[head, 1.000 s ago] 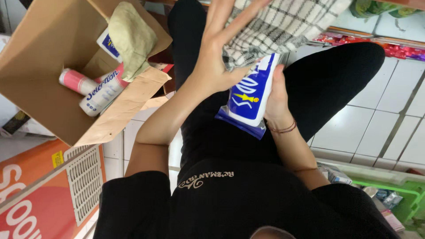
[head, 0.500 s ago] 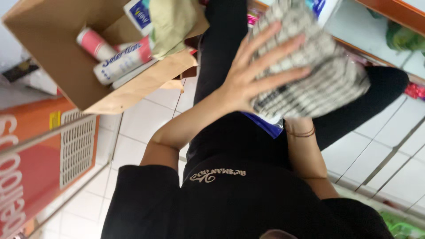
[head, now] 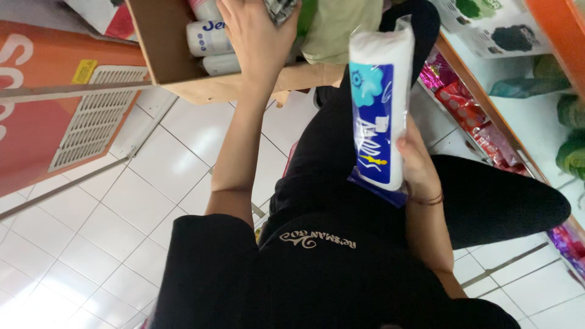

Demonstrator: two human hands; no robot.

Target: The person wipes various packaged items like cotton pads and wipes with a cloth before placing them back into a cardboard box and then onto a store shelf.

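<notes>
Two bottles (head: 207, 45) in cardboard box (head: 159, 49), w/ cloth (head: 341, 27).

Right hand (head: 420, 167) grips a white-and-blue packet (head: 379, 103); left hand (head: 256, 36) reaches into a cardboard box (head: 159, 49).

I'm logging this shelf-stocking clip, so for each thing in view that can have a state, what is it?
Left hand: reaching into the box, touching checked cloth.
Right hand: gripping the pack.
Pack: sealed, held upright.
Box: open, tilted, bottles inside.
Bottles: capped, lying down.
</notes>
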